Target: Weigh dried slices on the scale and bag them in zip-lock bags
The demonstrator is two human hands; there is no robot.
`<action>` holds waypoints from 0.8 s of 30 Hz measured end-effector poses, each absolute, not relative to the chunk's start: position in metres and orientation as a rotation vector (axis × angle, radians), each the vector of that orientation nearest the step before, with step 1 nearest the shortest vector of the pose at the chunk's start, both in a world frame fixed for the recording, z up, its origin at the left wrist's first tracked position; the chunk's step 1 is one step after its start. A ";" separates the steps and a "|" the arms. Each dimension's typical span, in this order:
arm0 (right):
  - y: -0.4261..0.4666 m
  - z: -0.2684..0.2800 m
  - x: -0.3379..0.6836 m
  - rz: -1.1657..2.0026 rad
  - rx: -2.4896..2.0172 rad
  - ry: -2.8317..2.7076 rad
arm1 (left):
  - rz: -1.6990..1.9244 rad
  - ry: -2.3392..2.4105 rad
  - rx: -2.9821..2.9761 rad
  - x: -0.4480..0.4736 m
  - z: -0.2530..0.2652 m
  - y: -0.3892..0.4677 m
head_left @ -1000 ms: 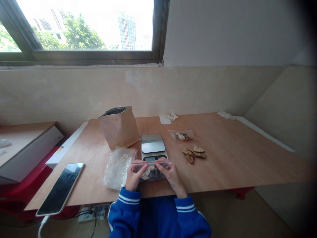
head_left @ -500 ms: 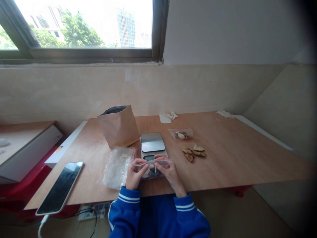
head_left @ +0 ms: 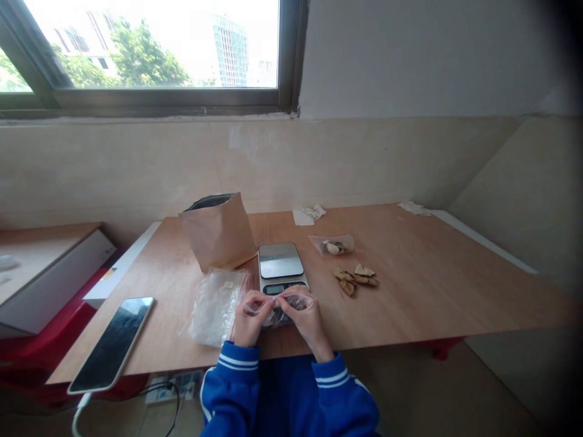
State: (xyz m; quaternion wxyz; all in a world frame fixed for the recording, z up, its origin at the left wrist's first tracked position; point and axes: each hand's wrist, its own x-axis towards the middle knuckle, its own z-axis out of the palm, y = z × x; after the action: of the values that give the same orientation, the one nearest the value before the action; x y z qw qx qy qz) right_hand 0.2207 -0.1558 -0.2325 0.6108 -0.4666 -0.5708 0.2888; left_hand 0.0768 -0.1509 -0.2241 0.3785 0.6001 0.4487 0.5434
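Note:
Between my two hands is a clear zip bag point(head_left: 279, 317) with pale and dark pieces in it, partly hidden by my fingers. My left hand point(head_left: 251, 312) pinches the bag's top edge from the left. My right hand point(head_left: 303, 312) pinches the same edge close beside it, fingertips almost meeting. Just beyond them lies a kitchen scale point(head_left: 281, 261) with a bare silver plate and a small display. A stack of clear zip bags point(head_left: 214, 309) with red seal lines lies left of my left hand.
An open brown paper pouch point(head_left: 218, 233) stands behind the bag stack. Dried brown slices point(head_left: 355, 279) lie right of the scale, with a filled clear bag point(head_left: 334, 246) behind them. A phone point(head_left: 113, 346) on a cable lies at the front left. Crumpled paper point(head_left: 314, 212) sits near the wall.
My right hand has moved left along the bag's top edge until its fingertips are near my left hand's. The edge between them has bunched up. Everything else stays put.

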 end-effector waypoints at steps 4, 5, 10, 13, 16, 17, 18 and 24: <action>-0.158 -0.231 0.209 0.601 -1.110 -1.274 | 1.461 1.164 1.452 0.079 -0.226 -0.152; -0.159 -0.231 0.208 0.596 -1.114 -1.275 | 1.471 1.158 1.429 0.079 -0.225 -0.152; -0.160 -0.228 0.214 0.692 -1.073 -1.283 | 1.486 1.135 1.401 0.079 -0.223 -0.152; -0.161 -0.225 0.227 0.840 -1.070 -1.231 | 1.437 1.162 1.379 0.076 -0.227 -0.150; -0.162 -0.221 0.239 0.901 -1.094 -1.195 | 1.379 1.177 1.275 0.072 -0.235 -0.149; -0.163 -0.221 0.242 0.899 -1.098 -1.195 | 1.361 1.176 1.219 0.071 -0.238 -0.149; -0.163 -0.221 0.243 0.898 -1.103 -1.194 | 1.340 1.166 1.155 0.071 -0.241 -0.148; -0.161 -0.222 0.248 0.950 -1.124 -1.112 | 1.221 0.947 0.946 0.073 -0.242 -0.146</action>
State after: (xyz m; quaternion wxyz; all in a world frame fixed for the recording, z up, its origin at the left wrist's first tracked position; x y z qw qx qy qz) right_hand 0.2484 -0.1607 -0.2223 0.6039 -0.4858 -0.4804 0.4106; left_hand 0.0726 -0.1460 -0.2418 0.6168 0.4109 0.4115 0.5305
